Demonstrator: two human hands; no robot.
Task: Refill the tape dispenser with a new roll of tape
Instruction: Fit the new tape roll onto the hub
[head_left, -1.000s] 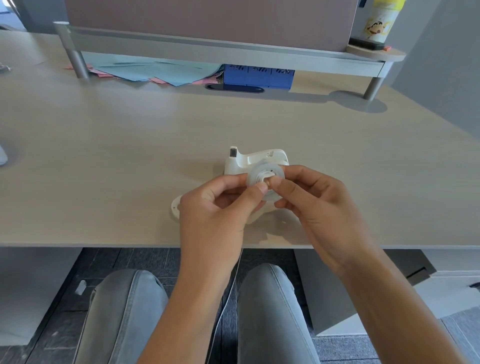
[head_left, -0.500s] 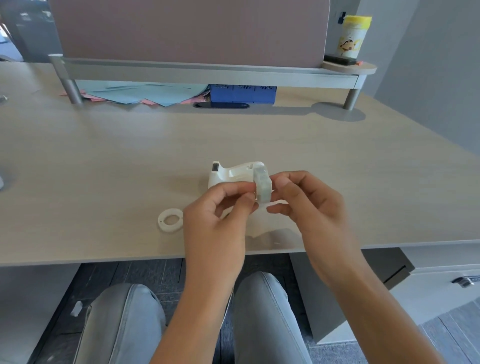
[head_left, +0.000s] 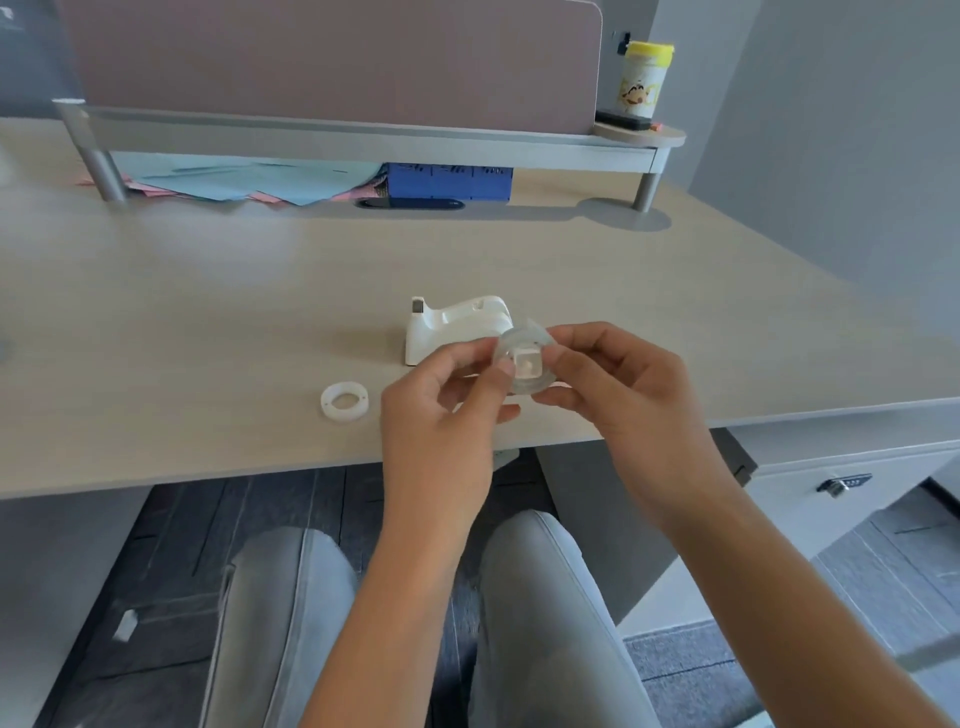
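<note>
A clear tape roll (head_left: 523, 364) with a white hub in its middle is held above the desk's front edge, its flat face turned toward me. My left hand (head_left: 441, 410) pinches its left side and my right hand (head_left: 618, 384) grips its right side. Just behind it a white tape dispenser (head_left: 452, 327) stands on the desk (head_left: 208, 322), cutter end at the left. A white empty ring core (head_left: 344, 401) lies flat on the desk to the left of my hands.
A raised shelf (head_left: 363, 140) on metal legs spans the back of the desk, with blue and pink papers (head_left: 234, 182) and a blue box (head_left: 449, 182) under it. A yellow-lidded canister (head_left: 644, 80) stands at its right end. A drawer unit (head_left: 841, 483) sits low right.
The tape roll has turned from edge-on to face-on between my fingers. The view has shifted, so the ring core lies fully uncovered left of my hands.
</note>
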